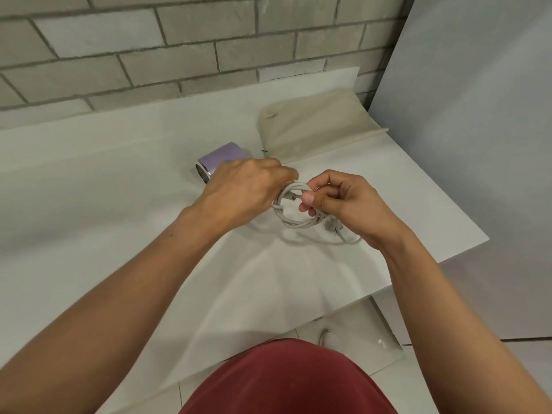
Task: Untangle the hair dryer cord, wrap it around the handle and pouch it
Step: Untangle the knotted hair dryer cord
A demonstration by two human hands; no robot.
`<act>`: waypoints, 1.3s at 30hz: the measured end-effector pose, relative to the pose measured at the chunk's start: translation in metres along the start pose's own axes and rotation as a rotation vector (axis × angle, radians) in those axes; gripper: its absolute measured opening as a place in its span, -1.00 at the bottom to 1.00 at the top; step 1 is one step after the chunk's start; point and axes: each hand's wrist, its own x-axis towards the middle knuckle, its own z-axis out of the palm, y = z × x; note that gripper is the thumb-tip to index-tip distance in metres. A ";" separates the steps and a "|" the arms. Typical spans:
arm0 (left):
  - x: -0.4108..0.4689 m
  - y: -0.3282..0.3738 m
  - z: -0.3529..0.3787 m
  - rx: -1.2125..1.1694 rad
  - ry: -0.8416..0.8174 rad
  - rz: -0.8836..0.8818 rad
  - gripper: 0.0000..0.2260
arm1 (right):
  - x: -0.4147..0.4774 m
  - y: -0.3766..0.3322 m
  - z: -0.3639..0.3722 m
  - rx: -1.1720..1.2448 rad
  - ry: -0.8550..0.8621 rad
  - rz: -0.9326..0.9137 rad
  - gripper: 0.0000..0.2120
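Seen above a red shirt [286, 380]: pinching the right side of a coiled grey cord [291, 224] with the right hand [343, 204], gripping its left side with the curled left hand [245, 192], over a white table [89, 189]. Just behind the left hand, a lilac hair dryer [222, 158]; farther right, a flat beige pouch [313, 127].

Handle, plug end and fingertips out of sight

Beyond the left hand [245, 192] only the barrel of the lilac cylindrical plastic hair dryer [221, 158] shows. That hand curls over the handle, hiding it and its own fingertips. Under the right hand [340, 201], the plug end of the pale grey coiled cord [295, 225] is half covered, its pins unreadable. A dark speck [264, 150] on the white table [89, 174], just past the left hand, is too small to name. Both forearms are cut off by the picture's edges.
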 end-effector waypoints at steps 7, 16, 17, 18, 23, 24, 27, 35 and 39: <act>-0.003 0.003 0.009 -0.122 0.087 -0.284 -0.79 | 0.003 0.005 0.002 0.014 0.029 -0.005 -0.90; -0.004 -0.015 0.011 -0.122 0.029 -0.323 -0.77 | 0.002 0.007 0.000 0.082 -0.091 0.031 -0.89; -0.003 -0.017 0.009 -0.122 0.016 -0.230 -0.77 | 0.003 0.007 0.000 0.073 -0.103 0.032 -0.89; -0.002 -0.018 0.005 -0.116 -0.008 -0.112 -0.73 | 0.003 0.007 0.000 0.068 -0.117 0.033 -0.89; 0.005 -0.022 -0.007 -0.021 -0.091 0.289 -0.76 | 0.004 0.007 -0.006 0.055 -0.156 0.047 -0.89; 0.005 -0.020 -0.007 0.000 -0.058 0.290 -0.79 | 0.005 0.006 -0.007 0.054 -0.161 0.050 -0.88; 0.007 -0.012 -0.004 0.001 0.062 0.188 -0.81 | 0.008 0.002 -0.014 0.065 -0.155 0.049 -0.81; 0.005 -0.003 0.010 -0.083 0.293 -0.437 -0.81 | 0.020 -0.004 -0.036 0.002 -0.210 0.045 -0.74; 0.003 -0.009 0.012 -0.085 0.210 -0.629 -0.78 | 0.024 -0.003 -0.039 -0.059 -0.273 0.038 -0.75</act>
